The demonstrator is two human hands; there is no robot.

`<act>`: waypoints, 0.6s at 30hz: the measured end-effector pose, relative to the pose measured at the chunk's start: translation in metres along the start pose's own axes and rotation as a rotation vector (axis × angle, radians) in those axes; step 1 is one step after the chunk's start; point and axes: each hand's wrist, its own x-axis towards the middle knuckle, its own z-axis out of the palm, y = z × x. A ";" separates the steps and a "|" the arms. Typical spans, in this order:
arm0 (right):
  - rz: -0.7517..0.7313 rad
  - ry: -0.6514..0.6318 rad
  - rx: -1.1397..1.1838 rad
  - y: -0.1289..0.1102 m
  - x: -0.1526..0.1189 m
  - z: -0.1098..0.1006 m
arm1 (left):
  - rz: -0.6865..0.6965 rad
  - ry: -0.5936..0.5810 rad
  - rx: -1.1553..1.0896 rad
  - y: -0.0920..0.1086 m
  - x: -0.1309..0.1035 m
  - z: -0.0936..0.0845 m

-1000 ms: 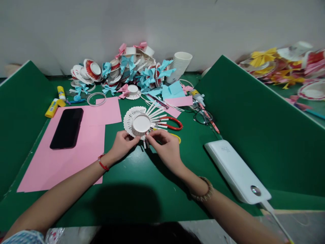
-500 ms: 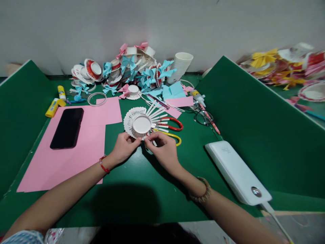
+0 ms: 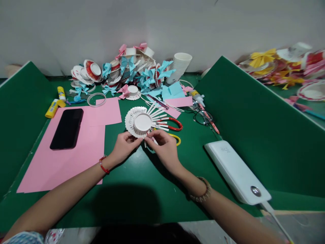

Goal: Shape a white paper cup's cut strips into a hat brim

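Green table (image 3: 142,189) between green dividers, grey wall behind, both hands' (image 3: 124,144) grip pinching white paper-cup fan (image 3: 142,122).

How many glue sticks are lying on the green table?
2, both far left beyond the black phone: one yellow glue stick by the pink paper's corner, another just behind. The craft pile may hide more.

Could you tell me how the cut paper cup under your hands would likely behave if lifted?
The cut paper cup probably feels very light. Its thin fanned strips look floppy and easily bent. Lying flat on its splayed strips, it seems unlikely to roll.
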 end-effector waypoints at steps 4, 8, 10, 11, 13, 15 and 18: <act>-0.036 -0.017 -0.086 0.001 0.000 -0.002 | -0.043 -0.014 0.022 -0.002 0.001 -0.003; -0.099 -0.043 -0.166 0.000 -0.001 -0.004 | -0.034 -0.002 0.057 -0.003 0.002 -0.004; -0.120 -0.058 -0.180 0.000 -0.001 -0.005 | -0.034 -0.001 0.069 -0.002 0.003 -0.003; -0.120 -0.060 -0.182 0.001 -0.001 -0.005 | -0.033 -0.002 0.071 -0.002 0.003 -0.003; -0.100 -0.051 -0.173 0.001 -0.001 -0.004 | -0.029 -0.003 0.085 -0.003 0.003 -0.003; -0.066 -0.038 -0.142 0.001 -0.002 -0.004 | -0.011 0.001 0.117 -0.003 0.003 -0.003; -0.019 -0.024 -0.091 0.001 -0.002 -0.002 | 0.056 0.003 0.153 -0.004 0.002 -0.002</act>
